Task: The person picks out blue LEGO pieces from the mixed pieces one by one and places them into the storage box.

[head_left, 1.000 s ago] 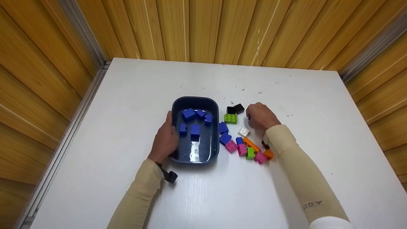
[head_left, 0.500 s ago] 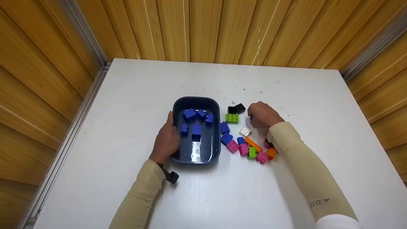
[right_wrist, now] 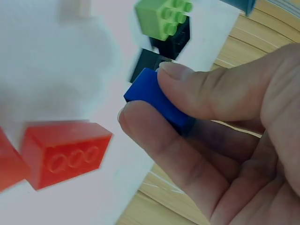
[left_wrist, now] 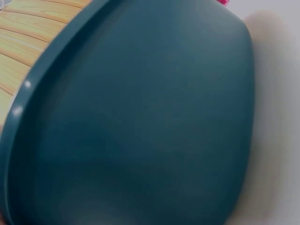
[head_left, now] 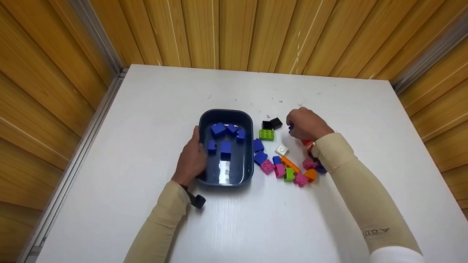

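Note:
A dark blue plastic tub (head_left: 236, 170) with several blue toy bricks (head_left: 225, 148) in it stands mid-table. My left hand (head_left: 189, 160) rests along its left side, one finger straight along the wall; the other fingers are mostly hidden. The tub's outer wall (left_wrist: 140, 103) fills the left wrist view. My right hand (head_left: 309, 122) is right of the tub, beyond the loose bricks. In the right wrist view, its thumb and forefinger pinch a blue brick (right_wrist: 152, 96). Red bricks (right_wrist: 70, 152) lie below and left of that hand in the same view.
Loose bricks line the tub's right: black ones (head_left: 276, 123), a green one (head_left: 266, 135), a white one (head_left: 281, 150), a long orange one (head_left: 290, 164) and several pink (head_left: 267, 167). Two blue bricks (head_left: 260, 158) lie against the tub's side. Wooden panels (head_left: 234, 33) border the table.
My right hand has shifted slightly farther out and to the right, with the blue brick. Red and pink bricks formerly under its forearm now show. The left hand stays at the tub.

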Tool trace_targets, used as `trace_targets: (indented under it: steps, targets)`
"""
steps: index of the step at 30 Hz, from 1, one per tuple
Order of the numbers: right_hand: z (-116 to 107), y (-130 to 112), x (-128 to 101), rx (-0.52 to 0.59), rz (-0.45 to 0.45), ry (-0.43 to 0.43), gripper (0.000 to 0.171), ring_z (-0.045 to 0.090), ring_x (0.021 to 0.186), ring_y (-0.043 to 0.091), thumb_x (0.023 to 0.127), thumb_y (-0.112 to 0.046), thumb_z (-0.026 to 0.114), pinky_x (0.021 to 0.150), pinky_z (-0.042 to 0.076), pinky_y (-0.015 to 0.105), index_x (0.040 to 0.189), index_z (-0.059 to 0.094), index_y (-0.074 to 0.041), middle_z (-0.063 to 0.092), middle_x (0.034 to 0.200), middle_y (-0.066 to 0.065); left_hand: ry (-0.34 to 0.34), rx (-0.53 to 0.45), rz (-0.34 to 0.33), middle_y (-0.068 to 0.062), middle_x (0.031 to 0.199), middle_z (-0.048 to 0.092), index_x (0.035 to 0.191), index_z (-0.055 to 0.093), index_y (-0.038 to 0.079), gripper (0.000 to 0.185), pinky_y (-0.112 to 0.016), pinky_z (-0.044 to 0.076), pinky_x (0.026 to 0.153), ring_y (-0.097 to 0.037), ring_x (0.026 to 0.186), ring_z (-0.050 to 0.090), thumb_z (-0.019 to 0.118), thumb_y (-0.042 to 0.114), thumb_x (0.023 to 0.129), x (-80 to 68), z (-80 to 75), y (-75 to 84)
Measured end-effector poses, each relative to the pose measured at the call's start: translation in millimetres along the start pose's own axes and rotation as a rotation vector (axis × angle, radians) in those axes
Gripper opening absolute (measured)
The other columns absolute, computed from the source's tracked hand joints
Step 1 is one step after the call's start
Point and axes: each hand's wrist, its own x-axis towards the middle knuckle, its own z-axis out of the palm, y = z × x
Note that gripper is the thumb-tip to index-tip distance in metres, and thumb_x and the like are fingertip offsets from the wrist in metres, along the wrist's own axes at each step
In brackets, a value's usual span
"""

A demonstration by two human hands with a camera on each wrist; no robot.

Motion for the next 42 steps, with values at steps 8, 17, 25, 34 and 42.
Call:
trace_targets:
  steps: [8,17,25,34,42]
  targets:
    - [-13.0,-9.2,-9.1,-0.016,-0.057,0.033,0.031,0.066,0.105,0.036,0.091,-0.006,0.075,0.098,0.059,0.053,0.121,0.076,-0.001,0.073,0.117,0.020,0.010,0.018,0.010,-0.019,0.168,0.036,0.166,0.016,0.002,0.061,-0.051,0.038,0.123,-0.032,0.151,0.043,0.032,0.011,0.108,1.1,1.0,0.1]
    - [-19.7,-18.7,-13.1,-0.016,-0.079,0.014,0.035,0.069,0.104,0.036,0.090,-0.006,0.077,0.098,0.060,0.053,0.125,0.075,-0.002,0.073,0.122,0.021,0.008,0.023,0.003,-0.019,0.169,0.034,0.167,0.015,0.002,0.061,-0.050,0.034,0.126,-0.033,0.156,0.036,0.033,0.011,0.108,-0.6,3.1,1.5]
    - [-24.4,-28.9,-13.3,-0.038,-0.120,0.040,0.029,0.069,0.093,0.032,0.088,-0.005,0.076,0.091,0.063,0.049,0.117,0.078,-0.002,0.075,0.114,0.019,0.010,0.008,-0.001,-0.016,0.171,0.031,0.167,0.014,0.004,0.062,-0.048,0.031,0.128,-0.030,0.158,0.033,0.032,0.011,0.109,-0.5,3.3,1.9]
    - [-22.9,-41.6,-12.4,-0.053,-0.165,0.055,0.027,0.069,0.087,0.029,0.088,-0.003,0.077,0.084,0.065,0.044,0.115,0.080,-0.003,0.077,0.110,0.017,0.015,0.006,-0.001,-0.017,0.170,0.032,0.167,0.014,0.004,0.062,-0.049,0.033,0.127,-0.031,0.156,0.035,0.033,0.011,0.109,-0.6,4.8,0.5]
    - [-24.6,-51.8,-12.7,-0.079,-0.205,0.077,0.024,0.068,0.086,0.028,0.087,-0.003,0.076,0.082,0.065,0.043,0.110,0.081,-0.005,0.077,0.108,0.015,0.028,0.002,0.000,-0.018,0.168,0.036,0.167,0.017,0.003,0.062,-0.049,0.041,0.120,-0.028,0.141,0.050,0.034,0.010,0.107,-1.9,4.8,1.5]
